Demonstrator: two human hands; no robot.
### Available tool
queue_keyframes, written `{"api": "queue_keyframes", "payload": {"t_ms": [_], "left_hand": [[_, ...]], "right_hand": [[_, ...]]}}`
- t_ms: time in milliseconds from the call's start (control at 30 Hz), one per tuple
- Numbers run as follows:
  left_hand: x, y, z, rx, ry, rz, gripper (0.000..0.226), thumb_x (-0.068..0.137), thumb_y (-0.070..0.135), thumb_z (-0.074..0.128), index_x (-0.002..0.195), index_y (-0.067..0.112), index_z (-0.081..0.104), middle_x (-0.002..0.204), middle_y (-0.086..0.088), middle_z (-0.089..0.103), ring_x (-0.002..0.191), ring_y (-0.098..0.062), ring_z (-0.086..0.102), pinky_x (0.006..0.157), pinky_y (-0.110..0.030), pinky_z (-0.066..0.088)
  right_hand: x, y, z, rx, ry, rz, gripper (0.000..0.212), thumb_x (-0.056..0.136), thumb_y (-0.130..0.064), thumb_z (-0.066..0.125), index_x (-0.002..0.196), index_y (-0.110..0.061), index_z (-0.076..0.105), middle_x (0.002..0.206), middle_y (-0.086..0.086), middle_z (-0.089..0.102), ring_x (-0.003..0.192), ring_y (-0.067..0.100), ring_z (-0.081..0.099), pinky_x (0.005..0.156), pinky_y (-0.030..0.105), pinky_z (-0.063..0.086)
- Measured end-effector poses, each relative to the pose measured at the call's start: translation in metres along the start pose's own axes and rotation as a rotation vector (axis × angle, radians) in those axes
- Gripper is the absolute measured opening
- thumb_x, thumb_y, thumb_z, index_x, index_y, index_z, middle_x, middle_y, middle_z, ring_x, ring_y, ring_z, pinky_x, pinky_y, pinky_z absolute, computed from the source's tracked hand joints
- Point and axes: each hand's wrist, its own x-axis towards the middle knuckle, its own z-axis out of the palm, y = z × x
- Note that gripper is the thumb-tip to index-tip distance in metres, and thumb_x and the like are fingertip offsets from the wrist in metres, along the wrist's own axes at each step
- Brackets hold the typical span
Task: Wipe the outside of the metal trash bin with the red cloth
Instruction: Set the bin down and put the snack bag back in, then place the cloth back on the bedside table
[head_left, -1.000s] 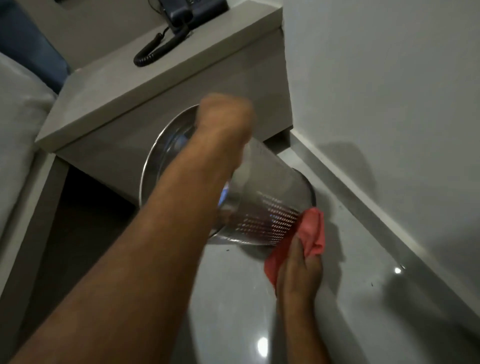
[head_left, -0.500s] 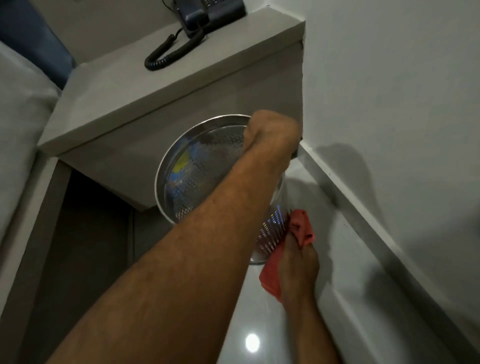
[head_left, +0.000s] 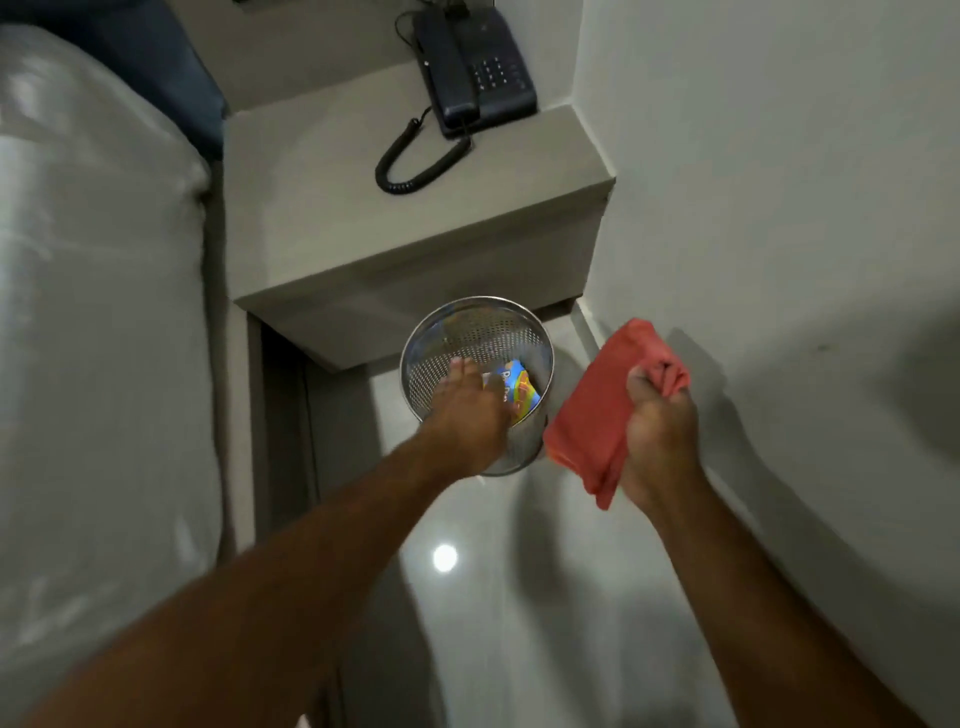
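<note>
The perforated metal trash bin (head_left: 519, 332) stands upright on the pale floor, just in front of the bedside cabinet. A blue and yellow wrapper (head_left: 517, 389) lies inside it. My left hand (head_left: 467, 405) hovers over the bin's near rim, fingers spread flat, holding nothing. My right hand (head_left: 657, 421) is raised to the right of the bin, fist closed on the bunched red cloth (head_left: 602, 410), which hangs clear of the bin wall.
A grey bedside cabinet (head_left: 405, 208) carries a dark telephone (head_left: 475, 67) with a coiled cord. The bed (head_left: 93, 312) fills the left side. A white wall (head_left: 779, 208) and its skirting run along the right. Glossy floor (head_left: 467, 597) lies below.
The bin went from tilted in my left hand to standing upright on the floor. My left hand let go of its rim. My right hand lifted the cloth off the bin's side.
</note>
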Motion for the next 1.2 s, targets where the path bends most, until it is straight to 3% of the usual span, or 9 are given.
{"api": "queue_keyframes", "payload": {"t_ms": [100, 267, 400, 467, 533, 667, 833, 1000, 1200], "left_hand": [[-0.042, -0.012, -0.042, -0.126, 0.062, 0.091, 0.068, 0.098, 0.048, 0.032, 0.147, 0.002, 0.034, 0.151, -0.03, 0.033, 0.144, -0.044, 0.024, 0.118, -0.05, 0.018], [-0.138, -0.008, -0.158, -0.817, 0.083, -0.041, 0.053, 0.097, 0.054, 0.042, 0.135, 0.017, 0.042, 0.124, 0.005, 0.057, 0.109, -0.014, 0.056, 0.09, -0.031, 0.045], [-0.184, -0.014, -0.221, -1.354, 0.075, -0.348, 0.068, 0.088, 0.051, 0.064, 0.138, 0.015, 0.033, 0.133, 0.0, 0.056, 0.109, -0.012, 0.057, 0.091, -0.03, 0.044], [-0.183, -0.025, -0.243, -1.61, -0.024, -0.401, 0.074, 0.078, 0.057, 0.072, 0.136, 0.019, 0.045, 0.132, 0.0, 0.062, 0.112, -0.016, 0.062, 0.094, -0.037, 0.047], [-0.171, -0.038, -0.268, -1.766, -0.072, -0.341, 0.051, 0.083, 0.044, 0.07, 0.127, 0.02, 0.059, 0.12, -0.007, 0.072, 0.103, -0.023, 0.07, 0.08, -0.038, 0.055], [-0.134, -0.064, -0.296, -1.783, 0.103, -0.288, 0.024, 0.091, 0.011, 0.063, 0.114, 0.016, 0.066, 0.105, -0.009, 0.077, 0.093, -0.026, 0.074, 0.072, -0.041, 0.06], [-0.065, -0.116, -0.312, -1.616, 0.253, -0.359, 0.054, 0.076, 0.023, 0.074, 0.127, 0.016, 0.061, 0.122, -0.014, 0.069, 0.107, -0.033, 0.069, 0.074, -0.041, 0.058], [-0.024, -0.149, -0.303, -1.688, 0.3, -0.484, 0.034, 0.092, 0.007, 0.059, 0.125, 0.013, 0.058, 0.117, -0.01, 0.069, 0.102, -0.028, 0.069, 0.077, -0.043, 0.056], [0.011, -0.19, -0.278, -1.749, 0.325, -0.685, 0.024, 0.093, 0.0, 0.056, 0.115, 0.01, 0.059, 0.115, -0.013, 0.067, 0.1, -0.03, 0.069, 0.082, -0.044, 0.057]], "right_hand": [[-0.048, -0.059, 0.026, 0.143, -0.107, 0.068, 0.019, 0.087, -0.018, 0.062, 0.103, -0.024, 0.07, 0.114, 0.021, 0.07, 0.11, 0.041, 0.065, 0.098, 0.062, 0.049], [-0.146, -0.153, 0.078, 0.323, -0.256, 0.202, 0.038, 0.095, -0.013, 0.053, 0.132, -0.007, 0.057, 0.124, 0.024, 0.066, 0.109, 0.037, 0.068, 0.088, 0.054, 0.055], [-0.201, -0.207, 0.115, 0.528, -0.321, 0.321, 0.036, 0.099, -0.012, 0.043, 0.133, -0.005, 0.055, 0.121, 0.022, 0.067, 0.103, 0.034, 0.071, 0.085, 0.052, 0.058], [-0.21, -0.22, 0.131, 0.604, -0.37, 0.353, 0.036, 0.1, -0.013, 0.041, 0.131, -0.003, 0.057, 0.122, 0.024, 0.067, 0.106, 0.036, 0.069, 0.087, 0.053, 0.057], [-0.202, -0.229, 0.152, 0.633, -0.386, 0.38, 0.033, 0.1, -0.013, 0.042, 0.127, -0.005, 0.06, 0.119, 0.022, 0.069, 0.104, 0.034, 0.071, 0.088, 0.051, 0.057], [-0.164, -0.231, 0.186, 0.548, -0.411, 0.404, 0.035, 0.096, -0.008, 0.048, 0.128, -0.005, 0.06, 0.123, 0.02, 0.068, 0.109, 0.033, 0.068, 0.095, 0.049, 0.052], [-0.09, -0.227, 0.218, 0.146, -0.495, 0.257, 0.03, 0.089, 0.006, 0.056, 0.119, 0.005, 0.061, 0.111, 0.023, 0.069, 0.1, 0.033, 0.068, 0.093, 0.046, 0.055], [-0.044, -0.198, 0.265, -0.336, -0.482, 0.258, 0.013, 0.093, -0.008, 0.062, 0.105, -0.01, 0.066, 0.097, 0.014, 0.074, 0.081, 0.025, 0.073, 0.064, 0.034, 0.061], [-0.015, -0.147, 0.316, -0.463, -0.433, 0.298, 0.02, 0.096, -0.006, 0.06, 0.113, -0.015, 0.064, 0.101, 0.008, 0.073, 0.079, 0.025, 0.075, 0.053, 0.031, 0.058]]}}
